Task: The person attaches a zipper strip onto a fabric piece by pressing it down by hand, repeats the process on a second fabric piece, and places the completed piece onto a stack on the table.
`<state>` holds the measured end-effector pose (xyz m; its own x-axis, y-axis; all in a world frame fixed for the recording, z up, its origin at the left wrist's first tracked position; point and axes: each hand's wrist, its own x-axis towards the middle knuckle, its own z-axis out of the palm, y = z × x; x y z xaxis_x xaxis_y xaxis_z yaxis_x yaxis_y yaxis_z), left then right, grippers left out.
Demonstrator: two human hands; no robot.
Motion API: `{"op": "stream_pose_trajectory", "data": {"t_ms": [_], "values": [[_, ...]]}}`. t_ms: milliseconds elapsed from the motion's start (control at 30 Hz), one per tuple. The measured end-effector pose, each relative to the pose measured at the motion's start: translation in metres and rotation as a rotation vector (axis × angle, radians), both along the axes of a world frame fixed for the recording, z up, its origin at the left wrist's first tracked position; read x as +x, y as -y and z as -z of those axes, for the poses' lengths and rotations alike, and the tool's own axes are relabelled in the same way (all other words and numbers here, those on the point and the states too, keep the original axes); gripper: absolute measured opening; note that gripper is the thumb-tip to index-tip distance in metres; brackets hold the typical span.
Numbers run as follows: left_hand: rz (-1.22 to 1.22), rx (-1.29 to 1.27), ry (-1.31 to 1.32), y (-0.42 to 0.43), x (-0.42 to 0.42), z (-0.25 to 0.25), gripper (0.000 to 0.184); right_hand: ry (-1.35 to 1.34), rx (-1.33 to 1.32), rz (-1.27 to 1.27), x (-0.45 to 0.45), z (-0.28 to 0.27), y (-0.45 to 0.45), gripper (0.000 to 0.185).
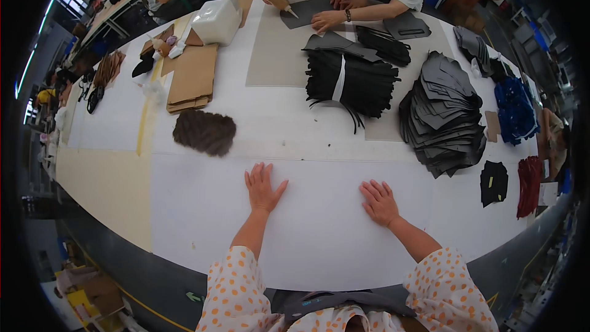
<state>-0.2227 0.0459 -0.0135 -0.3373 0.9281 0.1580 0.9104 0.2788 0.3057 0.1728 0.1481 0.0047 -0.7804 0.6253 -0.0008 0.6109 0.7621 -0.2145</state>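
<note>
My left hand (263,189) lies flat on the white table sheet (313,233), fingers spread, holding nothing. To its right, my right hand (380,203) also rests palm down with its fingers apart. Beyond my left hand is a brown furry piece (204,133). A bundle of black strips (350,83), tied with a white band, lies farther off between the two hands' directions. Past my right hand sits a large fanned stack of dark grey cut pieces (442,114). Neither hand touches any of these.
Across the table a co-worker's hand holds a glue bottle (279,1) over a grey piece (307,13); another person's hand rests there. A white plastic container (218,21) and brown cardboard sheets (192,77) stand far left. Blue (516,110) and dark red bundles (529,185) lie right.
</note>
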Motion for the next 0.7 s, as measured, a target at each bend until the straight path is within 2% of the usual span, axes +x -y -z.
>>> {"op": "stream_pose_trajectory", "data": {"t_ms": [700], "values": [[-0.003, 0.014, 0.019, 0.0007, -0.0016, 0.0017, 0.073, 0.003, 0.038, -0.008, -0.0029, -0.0009, -0.0008, 0.055]]}}
